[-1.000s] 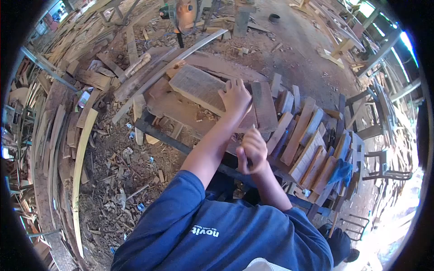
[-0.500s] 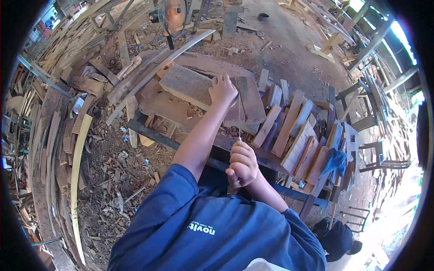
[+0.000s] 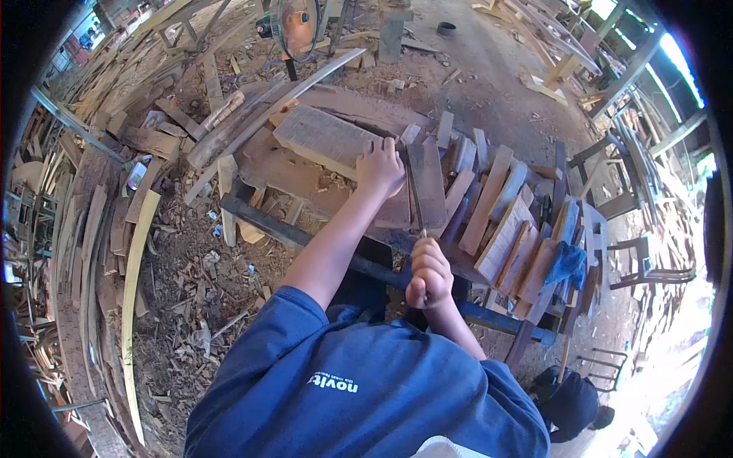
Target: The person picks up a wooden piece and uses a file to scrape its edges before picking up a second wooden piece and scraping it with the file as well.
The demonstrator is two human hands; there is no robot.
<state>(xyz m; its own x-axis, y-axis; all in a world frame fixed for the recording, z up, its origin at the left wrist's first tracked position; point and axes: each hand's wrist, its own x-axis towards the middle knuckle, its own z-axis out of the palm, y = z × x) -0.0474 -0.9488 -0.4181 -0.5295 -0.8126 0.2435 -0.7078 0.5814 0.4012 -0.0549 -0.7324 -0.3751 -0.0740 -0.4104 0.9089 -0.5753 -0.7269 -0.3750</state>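
My right hand [image 3: 429, 276] is closed round the handle of a long, thin, file-like tool [image 3: 416, 195]. Its narrow dark blade points away from me, lying along the wood. My left hand [image 3: 380, 169] presses down with bent fingers on a brown wooden board [image 3: 394, 214], close beside the blade; the fingertips' exact hold is partly hidden. Left of that hand lies a thick, rough wooden block [image 3: 321, 137]. Another dark plank [image 3: 430, 179] lies just right of the blade.
Several cut wooden pieces [image 3: 489, 202] stand in a row on the right, with a blue cloth [image 3: 566, 266] over some. A metal bar [image 3: 267, 221] edges the bench's near side. Behind it are a fan [image 3: 299, 27] and a long strip [image 3: 324, 72]. A person [image 3: 569, 404] is at lower right.
My right hand and the tool have shifted to the right and slightly lower in view; more of the blade's flat shows. My left hand stays on the wood, a little lower in view.
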